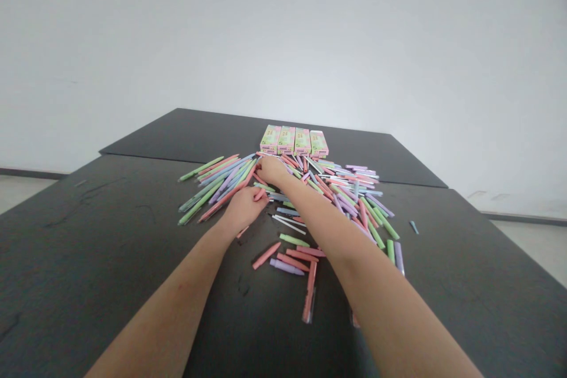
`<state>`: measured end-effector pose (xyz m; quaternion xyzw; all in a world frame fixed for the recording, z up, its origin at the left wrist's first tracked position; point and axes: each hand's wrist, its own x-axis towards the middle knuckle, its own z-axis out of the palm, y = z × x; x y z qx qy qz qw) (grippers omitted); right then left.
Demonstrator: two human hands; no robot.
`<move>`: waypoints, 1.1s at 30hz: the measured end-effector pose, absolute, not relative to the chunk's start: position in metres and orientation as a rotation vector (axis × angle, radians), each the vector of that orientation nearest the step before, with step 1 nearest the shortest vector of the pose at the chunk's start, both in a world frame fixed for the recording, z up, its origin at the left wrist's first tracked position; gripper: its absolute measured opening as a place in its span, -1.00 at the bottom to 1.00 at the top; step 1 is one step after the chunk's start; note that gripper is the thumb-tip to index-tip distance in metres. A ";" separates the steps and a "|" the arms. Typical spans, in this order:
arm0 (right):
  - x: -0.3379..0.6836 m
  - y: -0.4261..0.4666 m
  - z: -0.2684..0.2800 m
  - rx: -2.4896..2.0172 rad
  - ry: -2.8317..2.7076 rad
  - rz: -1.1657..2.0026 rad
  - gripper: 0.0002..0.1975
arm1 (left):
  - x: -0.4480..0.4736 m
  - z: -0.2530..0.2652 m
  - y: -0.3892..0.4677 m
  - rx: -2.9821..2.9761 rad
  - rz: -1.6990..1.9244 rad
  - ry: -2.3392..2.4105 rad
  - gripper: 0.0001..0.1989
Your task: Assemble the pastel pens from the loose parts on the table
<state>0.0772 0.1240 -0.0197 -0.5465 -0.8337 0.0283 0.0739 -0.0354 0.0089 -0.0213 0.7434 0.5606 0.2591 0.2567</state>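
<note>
My left hand (244, 209) is closed around a short pink pen piece (260, 194), its end showing past the thumb. Just beyond it, my right hand (271, 169) has its fingertips pinched together at the right edge of a fan of long pastel pens (225, 182). Something reddish shows at those fingertips, but its kind is hidden. Under and right of my right forearm spreads a heap of loose pen barrels and caps (349, 196) in pink, green, purple and blue. Thin white refill sticks (289, 224) lie between my arms.
Several small green-and-pink boxes (294, 140) stand in a row behind the heap. Nearer me lie a purple pen piece (287, 267), a pink one (266, 255) and a pink barrel in clear wrap (310, 292). A small blue tip (413, 227) lies on the black table (110, 236) at right.
</note>
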 end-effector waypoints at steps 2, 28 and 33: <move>0.076 0.125 -0.020 -1.629 -2.522 0.072 -0.70 | -0.035 -0.022 0.009 2.023 0.709 1.510 -0.80; 0.117 0.103 0.003 -1.571 -2.249 0.337 -0.79 | -0.037 -0.026 0.013 2.058 0.724 1.484 -0.78; 0.148 0.060 0.014 -1.287 -1.775 0.938 -0.91 | -0.033 -0.024 0.010 2.051 0.815 1.432 -0.70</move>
